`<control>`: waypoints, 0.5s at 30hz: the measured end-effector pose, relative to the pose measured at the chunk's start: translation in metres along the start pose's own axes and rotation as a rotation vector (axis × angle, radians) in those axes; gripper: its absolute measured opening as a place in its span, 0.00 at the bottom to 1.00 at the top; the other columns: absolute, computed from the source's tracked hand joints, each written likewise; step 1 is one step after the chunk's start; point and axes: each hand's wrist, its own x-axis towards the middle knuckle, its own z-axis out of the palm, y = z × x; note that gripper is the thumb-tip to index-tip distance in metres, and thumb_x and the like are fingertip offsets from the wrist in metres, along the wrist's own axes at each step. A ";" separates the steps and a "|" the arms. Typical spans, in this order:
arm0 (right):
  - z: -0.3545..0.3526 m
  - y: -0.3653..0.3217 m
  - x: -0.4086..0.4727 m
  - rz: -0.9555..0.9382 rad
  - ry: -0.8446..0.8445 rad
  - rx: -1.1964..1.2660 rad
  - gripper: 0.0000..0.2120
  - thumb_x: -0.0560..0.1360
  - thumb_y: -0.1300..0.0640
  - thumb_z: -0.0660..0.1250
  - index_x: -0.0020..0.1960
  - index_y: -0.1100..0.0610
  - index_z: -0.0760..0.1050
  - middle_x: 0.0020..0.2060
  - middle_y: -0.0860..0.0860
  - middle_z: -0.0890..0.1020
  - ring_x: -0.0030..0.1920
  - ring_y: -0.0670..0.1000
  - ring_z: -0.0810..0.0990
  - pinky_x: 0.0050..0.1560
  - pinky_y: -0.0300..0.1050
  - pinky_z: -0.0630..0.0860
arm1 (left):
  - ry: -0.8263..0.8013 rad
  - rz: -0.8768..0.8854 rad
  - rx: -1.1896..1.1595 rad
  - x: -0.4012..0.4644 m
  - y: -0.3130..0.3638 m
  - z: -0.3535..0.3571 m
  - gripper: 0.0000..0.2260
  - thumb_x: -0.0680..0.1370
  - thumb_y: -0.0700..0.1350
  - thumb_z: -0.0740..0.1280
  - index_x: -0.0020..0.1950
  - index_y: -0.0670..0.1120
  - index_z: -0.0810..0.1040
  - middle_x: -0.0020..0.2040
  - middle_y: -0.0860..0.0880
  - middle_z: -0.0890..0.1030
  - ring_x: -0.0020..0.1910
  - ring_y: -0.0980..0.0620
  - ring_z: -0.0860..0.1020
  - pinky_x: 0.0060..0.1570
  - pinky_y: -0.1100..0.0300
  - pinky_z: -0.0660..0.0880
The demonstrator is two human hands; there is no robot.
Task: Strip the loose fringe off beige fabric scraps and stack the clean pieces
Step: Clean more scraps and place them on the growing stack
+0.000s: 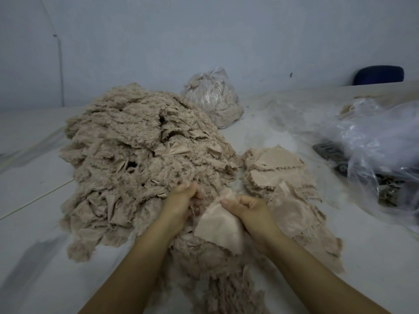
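Pinching scrap (218, 225) | right hand (246, 210) | left hand (181, 200) gripping fringe (195, 206)

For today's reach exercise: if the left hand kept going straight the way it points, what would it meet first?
The left hand points up and away into the big heap of frayed scraps; its fingertips seem already in it, though depth is unclear.

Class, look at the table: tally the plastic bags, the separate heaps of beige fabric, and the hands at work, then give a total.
Plastic bags: 2, tied bag, loose bag
Beige fabric heaps: 2, fringed pile, trimmed stack
Hands: 2, left hand, right hand
Total: 6
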 end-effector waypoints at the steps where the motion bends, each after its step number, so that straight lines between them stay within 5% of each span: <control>1: 0.001 0.000 0.001 0.018 0.022 0.074 0.11 0.74 0.59 0.70 0.44 0.69 0.77 0.36 0.65 0.78 0.38 0.57 0.76 0.41 0.52 0.73 | -0.088 -0.062 0.008 -0.004 -0.002 0.001 0.17 0.79 0.52 0.61 0.37 0.43 0.77 0.34 0.45 0.79 0.26 0.55 0.76 0.25 0.65 0.71; 3: 0.005 -0.002 0.002 0.048 0.067 0.247 0.10 0.76 0.61 0.68 0.52 0.68 0.75 0.43 0.66 0.82 0.41 0.59 0.81 0.46 0.57 0.77 | -0.270 -0.137 0.061 -0.012 -0.006 0.001 0.19 0.75 0.58 0.62 0.46 0.44 0.82 0.40 0.45 0.84 0.38 0.50 0.83 0.34 0.60 0.77; 5: 0.003 -0.003 0.006 0.053 0.089 0.336 0.09 0.76 0.60 0.68 0.53 0.65 0.76 0.45 0.63 0.83 0.41 0.59 0.83 0.45 0.57 0.81 | -0.341 -0.143 0.100 -0.016 -0.011 -0.001 0.19 0.70 0.53 0.68 0.53 0.40 0.78 0.43 0.44 0.84 0.41 0.49 0.83 0.36 0.57 0.79; 8: -0.006 -0.008 0.007 0.148 -0.054 0.186 0.25 0.67 0.43 0.72 0.54 0.62 0.78 0.37 0.56 0.84 0.35 0.55 0.83 0.33 0.48 0.80 | -0.290 -0.088 0.043 -0.014 -0.011 -0.003 0.18 0.67 0.44 0.70 0.55 0.37 0.77 0.46 0.41 0.83 0.43 0.47 0.82 0.43 0.55 0.80; 10: -0.009 -0.014 0.007 0.237 -0.215 0.045 0.33 0.60 0.36 0.72 0.54 0.60 0.80 0.40 0.55 0.85 0.39 0.55 0.84 0.36 0.47 0.82 | -0.318 -0.060 0.059 -0.013 -0.006 -0.003 0.19 0.68 0.42 0.71 0.57 0.37 0.77 0.49 0.40 0.83 0.47 0.44 0.81 0.48 0.53 0.79; 15: -0.009 -0.014 0.015 0.121 -0.071 0.102 0.22 0.64 0.54 0.75 0.54 0.63 0.79 0.46 0.60 0.85 0.46 0.60 0.83 0.52 0.64 0.79 | -0.264 -0.021 -0.003 -0.008 -0.003 0.007 0.15 0.71 0.52 0.67 0.47 0.40 0.77 0.35 0.45 0.82 0.36 0.49 0.81 0.40 0.54 0.78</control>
